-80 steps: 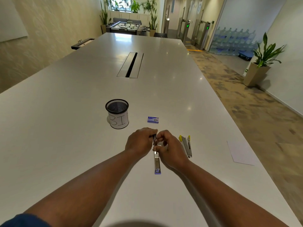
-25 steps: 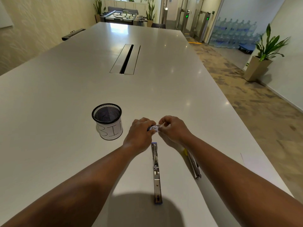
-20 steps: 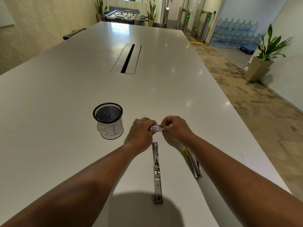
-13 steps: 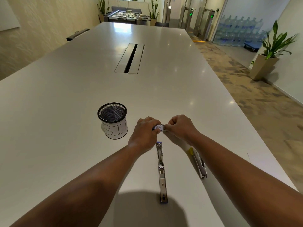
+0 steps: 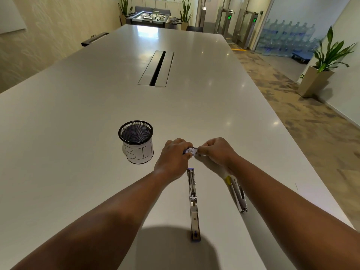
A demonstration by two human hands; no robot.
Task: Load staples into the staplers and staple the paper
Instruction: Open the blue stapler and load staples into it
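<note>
Holding a small blue-and-white cardboard staple box (image 5: 190, 151) between us, we have the left hand (image 5: 173, 158) curled round its left end and the right hand (image 5: 216, 152) pinching its right end, both just above the long pale grey desk (image 5: 78, 114). Directly below the box, a slim silver metal stapler with blue ends (image 5: 193, 203) lies opened out flat on the desk, pointing away from us. A second silver stapler with a yellow tip (image 5: 238, 193) lies to its right, partly hidden under our right forearm. To the left of our hands stands a black mesh cup wrapped in white paper marked "BIN" (image 5: 136, 142).
</note>
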